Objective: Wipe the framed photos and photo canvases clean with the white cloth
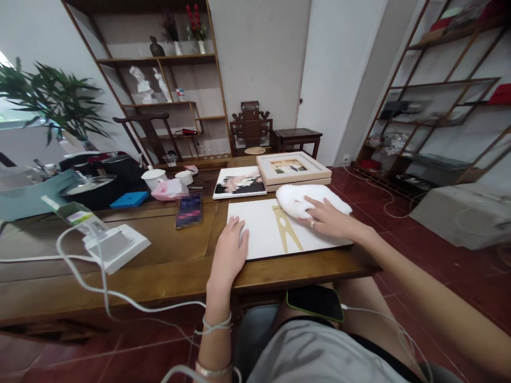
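A white board (263,234) lies flat at the near edge of a wooden table (167,250). My left hand (229,252) rests on the board's left corner, fingers stretched flat and holding nothing. My right hand (329,218) lies with fingers spread on a white folded cloth (299,198) at the board's far right part. A tan wooden forked piece (285,229) lies on the board between my hands.
Behind the board lie a photo print (239,182) and a stacked light wooden frame (293,167). A phone (189,209), cups, a pink bag, a blue box, dark pots and a white device (115,244) with cables fill the table's left. Another phone (315,302) rests on my lap.
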The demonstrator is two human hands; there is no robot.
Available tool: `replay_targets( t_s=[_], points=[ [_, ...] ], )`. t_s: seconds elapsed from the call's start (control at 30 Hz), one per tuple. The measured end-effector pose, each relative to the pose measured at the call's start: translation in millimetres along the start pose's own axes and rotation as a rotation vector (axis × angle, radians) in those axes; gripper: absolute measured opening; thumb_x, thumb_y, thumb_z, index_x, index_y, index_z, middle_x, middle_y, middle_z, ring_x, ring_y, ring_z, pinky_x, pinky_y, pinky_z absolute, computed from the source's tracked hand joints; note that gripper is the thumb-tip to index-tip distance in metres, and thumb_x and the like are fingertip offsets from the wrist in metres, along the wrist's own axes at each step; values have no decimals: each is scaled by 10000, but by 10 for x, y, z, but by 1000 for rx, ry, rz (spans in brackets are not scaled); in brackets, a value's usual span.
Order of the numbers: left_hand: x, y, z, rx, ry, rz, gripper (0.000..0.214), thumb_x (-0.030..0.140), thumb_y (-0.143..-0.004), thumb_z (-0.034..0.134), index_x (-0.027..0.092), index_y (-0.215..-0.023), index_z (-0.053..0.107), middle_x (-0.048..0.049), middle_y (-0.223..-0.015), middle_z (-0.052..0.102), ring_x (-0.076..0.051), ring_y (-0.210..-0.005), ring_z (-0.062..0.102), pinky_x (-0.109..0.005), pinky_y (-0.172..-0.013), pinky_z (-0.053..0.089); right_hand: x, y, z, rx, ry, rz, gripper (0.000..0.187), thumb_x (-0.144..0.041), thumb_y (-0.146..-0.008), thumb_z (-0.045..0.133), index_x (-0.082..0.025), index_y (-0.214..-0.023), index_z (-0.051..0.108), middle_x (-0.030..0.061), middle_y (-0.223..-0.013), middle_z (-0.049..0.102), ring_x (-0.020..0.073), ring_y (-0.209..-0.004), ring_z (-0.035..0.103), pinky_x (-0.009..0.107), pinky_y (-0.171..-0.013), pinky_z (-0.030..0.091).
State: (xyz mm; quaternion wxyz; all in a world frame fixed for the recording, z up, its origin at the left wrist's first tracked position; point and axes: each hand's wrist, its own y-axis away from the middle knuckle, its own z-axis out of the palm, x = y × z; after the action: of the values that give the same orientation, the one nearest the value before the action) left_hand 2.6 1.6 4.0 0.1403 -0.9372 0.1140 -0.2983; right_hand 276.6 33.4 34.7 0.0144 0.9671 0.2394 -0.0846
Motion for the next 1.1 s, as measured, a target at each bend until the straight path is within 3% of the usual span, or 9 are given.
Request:
replay_targets(
  t_s=[0.2, 0.4, 0.57, 0.7, 0.8, 0.93, 1.1],
  points=[
    [-10, -3, 5, 4, 5, -4, 400, 253, -905, 403, 46, -1205, 570, -191, -1378, 484, -257, -1344, 371, -417, -1121, 286, 63, -219, -22, 17, -10, 11, 433, -381, -919, 305, -160, -1108, 625, 184, -1397, 448, 317, -1404, 138, 644, -1053, 154],
    [-44, -1, 28, 25, 24, 17, 399, 272, -903, 394, 59, -1186, 578, -192, -1375, 487, -260, -1343, 372, -426, -1119, 285, -117, -286, -6, 96, -20, -10, 437, -363, -945, 273, -147, -1082, 627, 180, -1342, 505, 328, -1377, 226, 610, -1051, 187],
    [-45, -2, 29, 33, 62, -2, 388, 288, -897, 402, 93, -1178, 586, -175, -1379, 486, -258, -1342, 374, -431, -1120, 279, -407, -192, 8, 116, -74, -121, 424, -387, -949, 301, -149, -1032, 642, 170, -1291, 557, 313, -1374, 243, 596, -1066, 185],
    [-35, 0, 25, 34, 72, -11, 398, 280, -900, 403, 75, -1194, 574, -188, -1381, 478, -260, -1337, 381, -421, -1122, 276, -556, 19, -19, 71, -125, -265, 334, -306, -927, 358, -179, -1002, 658, 140, -1320, 543, 287, -1393, 201, 597, -1086, 154],
    [-22, 10, 17, 49, 74, -34, 398, 285, -904, 406, 79, -1202, 570, -196, -1394, 452, -275, -1329, 387, -431, -1115, 285, -515, 171, -22, 44, -110, -330, 270, -221, -884, 393, -195, -905, 661, 111, -1375, 496, 271, -1402, 174, 602, -1099, 97],
    [-23, 23, 24, 132, 63, -119, 415, 289, -897, 419, 76, -1229, 550, -219, -1408, 393, -315, -1355, 325, -456, -1099, 295, -312, 300, 10, 98, -79, -307, 226, -217, -871, 404, -188, -773, 606, 110, -1443, 410, 277, -1397, 191, 636, -1089, 34],
    [-54, 24, 58, 182, 77, -126, 409, 293, -890, 417, 109, -1235, 532, -183, -1284, 538, -322, -1322, 360, -497, -1077, 304, -115, 416, 88, 174, -24, -166, 307, -284, -912, 353, -192, -731, 583, 122, -1440, 411, 294, -1388, 215, 682, -1053, -29]
  ],
)
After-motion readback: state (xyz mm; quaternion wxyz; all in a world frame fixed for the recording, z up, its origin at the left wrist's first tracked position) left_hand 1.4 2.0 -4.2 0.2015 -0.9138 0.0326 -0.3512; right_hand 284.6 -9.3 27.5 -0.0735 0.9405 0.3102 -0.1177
